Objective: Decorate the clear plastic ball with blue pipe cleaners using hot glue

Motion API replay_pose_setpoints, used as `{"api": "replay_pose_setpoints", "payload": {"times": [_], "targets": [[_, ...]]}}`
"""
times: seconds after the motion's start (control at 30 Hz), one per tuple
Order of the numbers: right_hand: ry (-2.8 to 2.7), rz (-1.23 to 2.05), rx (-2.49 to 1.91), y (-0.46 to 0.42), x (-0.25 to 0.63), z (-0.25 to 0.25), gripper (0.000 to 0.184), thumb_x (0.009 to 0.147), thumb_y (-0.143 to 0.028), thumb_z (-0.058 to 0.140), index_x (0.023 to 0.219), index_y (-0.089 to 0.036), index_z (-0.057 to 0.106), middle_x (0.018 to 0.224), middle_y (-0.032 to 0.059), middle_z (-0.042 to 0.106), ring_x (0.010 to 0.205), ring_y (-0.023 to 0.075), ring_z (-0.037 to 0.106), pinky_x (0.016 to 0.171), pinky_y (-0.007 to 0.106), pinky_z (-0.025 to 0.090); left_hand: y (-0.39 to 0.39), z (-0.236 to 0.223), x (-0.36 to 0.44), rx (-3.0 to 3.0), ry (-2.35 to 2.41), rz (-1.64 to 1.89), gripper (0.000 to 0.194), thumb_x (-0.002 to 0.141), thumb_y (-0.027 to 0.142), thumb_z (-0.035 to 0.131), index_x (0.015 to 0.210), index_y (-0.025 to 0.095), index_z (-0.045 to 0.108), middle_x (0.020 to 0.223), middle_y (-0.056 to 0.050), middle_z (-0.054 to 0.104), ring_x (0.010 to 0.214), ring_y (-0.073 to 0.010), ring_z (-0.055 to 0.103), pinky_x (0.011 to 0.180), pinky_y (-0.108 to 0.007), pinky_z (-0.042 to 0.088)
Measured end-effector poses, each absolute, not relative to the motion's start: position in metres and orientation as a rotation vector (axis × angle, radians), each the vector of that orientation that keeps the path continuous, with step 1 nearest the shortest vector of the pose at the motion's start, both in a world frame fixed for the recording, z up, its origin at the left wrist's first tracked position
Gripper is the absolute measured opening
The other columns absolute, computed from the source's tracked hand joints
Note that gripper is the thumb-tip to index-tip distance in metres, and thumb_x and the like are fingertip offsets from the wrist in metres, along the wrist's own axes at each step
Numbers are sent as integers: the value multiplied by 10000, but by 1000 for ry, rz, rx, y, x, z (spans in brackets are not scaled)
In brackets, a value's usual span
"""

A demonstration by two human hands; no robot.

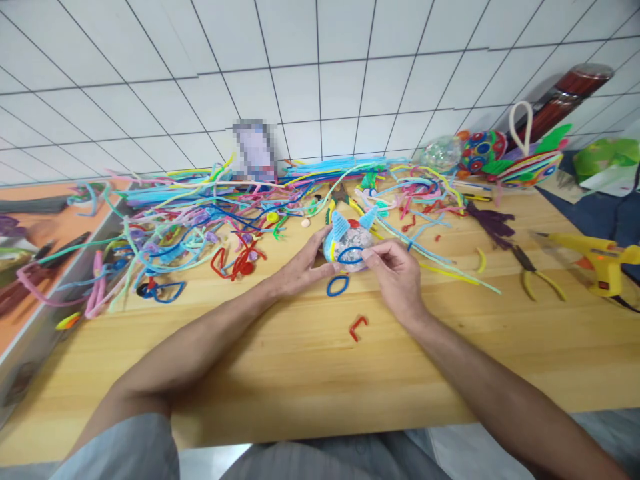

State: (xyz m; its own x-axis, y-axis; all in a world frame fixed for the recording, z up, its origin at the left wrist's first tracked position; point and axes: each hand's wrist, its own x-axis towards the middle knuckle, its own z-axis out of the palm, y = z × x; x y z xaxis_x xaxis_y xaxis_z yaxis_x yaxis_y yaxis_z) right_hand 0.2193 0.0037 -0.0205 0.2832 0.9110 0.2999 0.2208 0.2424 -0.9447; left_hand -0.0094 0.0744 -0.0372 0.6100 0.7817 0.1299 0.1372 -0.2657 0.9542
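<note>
A small round craft ball [349, 244] with two light-blue pipe-cleaner ears sits on the wooden table [280, 373], held between both hands. My left hand [304, 267] grips its left side with closed fingers. My right hand [395, 273] pinches a dark blue pipe-cleaner loop [351, 255] against the front of the ball. A second blue loop [338, 286] lies on the table just below the ball. A short bent red piece [358, 327] lies nearer to me.
A big tangle of coloured pipe cleaners [200, 220] covers the table's back and left. Yellow-handled pliers [537, 275] and a yellow glue gun [595, 257] lie at the right. Finished colourful crafts [505, 160] stand at the back right. An orange surface [55, 233] with tools borders the left.
</note>
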Motion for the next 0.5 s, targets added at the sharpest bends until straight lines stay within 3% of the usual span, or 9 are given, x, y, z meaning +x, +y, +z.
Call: {"api": "replay_pose_setpoints", "payload": {"times": [0.33,0.5], "targets": [[-1207,746,-1261,4,220,-22,281,924,-518,823,833,-275,715,850,12,672,805,206,609,774,374,507,72,-35,-7,1698,737,727,946,965,572,831,1742,314,357,1758,-157,514,1568,-387,592,1332,-627,486],[-1151,814,-1275,6,222,-27,272,874,-511,849,913,-277,717,893,8,690,800,200,612,765,364,513,70,-33,-6,1659,760,714,966,948,589,850,1729,311,354,1611,-157,630,1454,-373,668,1284,-632,522]]}}
